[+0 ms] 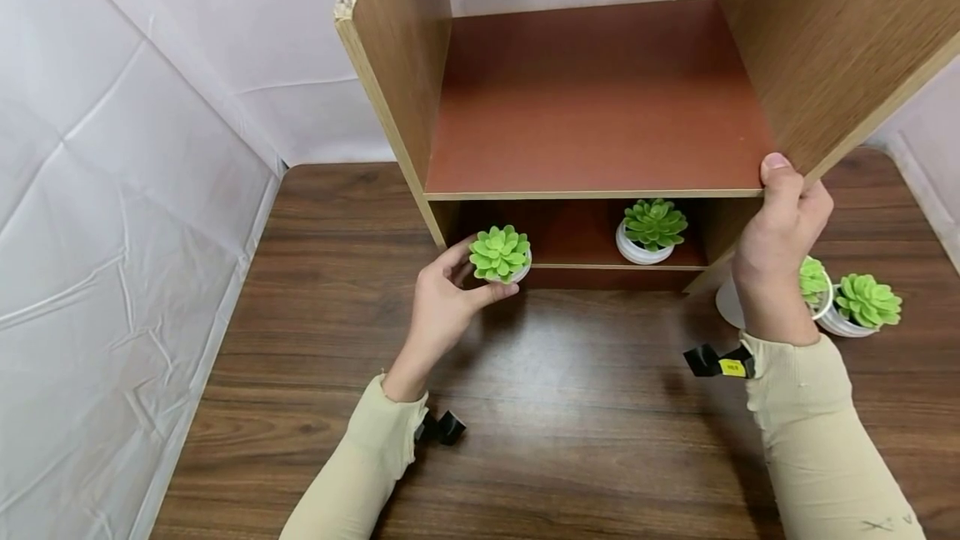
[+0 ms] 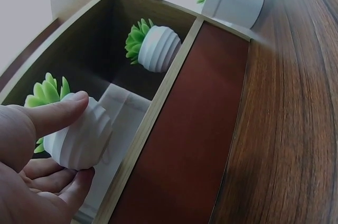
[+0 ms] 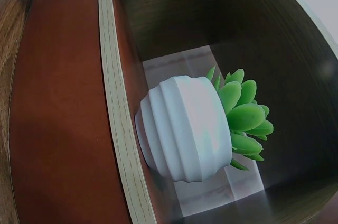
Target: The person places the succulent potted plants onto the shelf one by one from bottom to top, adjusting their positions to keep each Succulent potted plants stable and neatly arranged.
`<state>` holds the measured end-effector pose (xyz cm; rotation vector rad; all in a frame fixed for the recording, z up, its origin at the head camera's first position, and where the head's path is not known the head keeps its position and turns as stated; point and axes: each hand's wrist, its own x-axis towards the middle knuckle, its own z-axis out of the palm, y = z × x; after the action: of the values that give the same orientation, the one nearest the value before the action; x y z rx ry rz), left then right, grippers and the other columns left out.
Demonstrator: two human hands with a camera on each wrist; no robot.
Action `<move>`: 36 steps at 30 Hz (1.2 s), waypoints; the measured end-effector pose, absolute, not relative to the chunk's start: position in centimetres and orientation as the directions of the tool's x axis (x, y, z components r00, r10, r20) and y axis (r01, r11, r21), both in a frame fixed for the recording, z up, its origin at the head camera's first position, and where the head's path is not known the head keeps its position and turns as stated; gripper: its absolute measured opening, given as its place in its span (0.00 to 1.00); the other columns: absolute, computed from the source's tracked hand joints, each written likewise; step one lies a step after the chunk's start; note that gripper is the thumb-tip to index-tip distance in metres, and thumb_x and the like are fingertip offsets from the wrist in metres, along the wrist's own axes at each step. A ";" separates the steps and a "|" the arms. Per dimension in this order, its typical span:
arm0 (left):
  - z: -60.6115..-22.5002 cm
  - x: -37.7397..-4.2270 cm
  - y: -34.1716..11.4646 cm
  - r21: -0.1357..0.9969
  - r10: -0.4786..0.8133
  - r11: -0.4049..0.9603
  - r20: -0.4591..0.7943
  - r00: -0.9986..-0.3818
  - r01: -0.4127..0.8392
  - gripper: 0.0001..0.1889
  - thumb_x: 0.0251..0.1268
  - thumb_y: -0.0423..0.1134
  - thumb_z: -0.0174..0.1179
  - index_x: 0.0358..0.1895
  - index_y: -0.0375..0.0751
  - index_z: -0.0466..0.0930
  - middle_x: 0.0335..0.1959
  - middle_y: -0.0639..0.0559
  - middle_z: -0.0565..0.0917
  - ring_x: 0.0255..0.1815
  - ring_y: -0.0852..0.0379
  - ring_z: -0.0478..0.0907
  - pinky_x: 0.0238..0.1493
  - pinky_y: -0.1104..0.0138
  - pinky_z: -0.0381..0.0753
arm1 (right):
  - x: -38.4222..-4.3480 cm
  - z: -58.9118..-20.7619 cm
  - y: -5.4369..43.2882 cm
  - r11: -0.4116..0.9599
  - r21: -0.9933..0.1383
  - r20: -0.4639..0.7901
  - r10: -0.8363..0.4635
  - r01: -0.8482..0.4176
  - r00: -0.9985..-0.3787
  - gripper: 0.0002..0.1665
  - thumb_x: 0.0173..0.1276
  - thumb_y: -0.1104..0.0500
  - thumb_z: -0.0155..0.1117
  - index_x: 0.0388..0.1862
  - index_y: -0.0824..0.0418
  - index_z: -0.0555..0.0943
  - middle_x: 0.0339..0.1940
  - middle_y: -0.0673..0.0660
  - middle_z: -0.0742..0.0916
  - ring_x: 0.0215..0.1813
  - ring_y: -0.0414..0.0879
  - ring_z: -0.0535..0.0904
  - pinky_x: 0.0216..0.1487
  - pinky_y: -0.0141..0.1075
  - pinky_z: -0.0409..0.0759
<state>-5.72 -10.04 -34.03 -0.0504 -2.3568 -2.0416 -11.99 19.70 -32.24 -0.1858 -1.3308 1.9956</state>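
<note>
My left hand pinches a small potted succulent, green leaves in a ribbed white pot, between thumb and fingers. The plant is at the front left of the lower compartment of a wooden shelf unit. In the left wrist view the pot looks held just above the compartment floor. On the right, my right hand grips the unit's right side panel, its thumb at the front edge. A second potted succulent stands inside the lower compartment toward the right; its ribbed pot fills the right wrist view.
Beside the unit's right side, partly behind my right wrist, are a white container and another potted succulent. The unit stands on a dark wooden table. White sheeting walls off the left and back.
</note>
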 end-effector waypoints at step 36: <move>-38.1 -8.7 -8.7 0.978 -0.017 0.167 0.127 -0.992 0.122 0.34 0.39 0.31 0.81 0.58 0.37 0.81 0.53 0.49 0.80 0.51 0.56 0.80 0.49 0.63 0.80 | -12.0 -32.4 19.6 -0.222 -0.837 0.262 0.640 -0.500 -0.722 0.15 0.65 0.66 0.52 0.37 0.74 0.85 0.32 0.63 0.85 0.37 0.50 0.81 0.44 0.34 0.75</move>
<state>-8.68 -8.68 -38.08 -0.1048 -2.3149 -1.9581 -11.97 19.56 -32.40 -0.1782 -1.2977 2.0015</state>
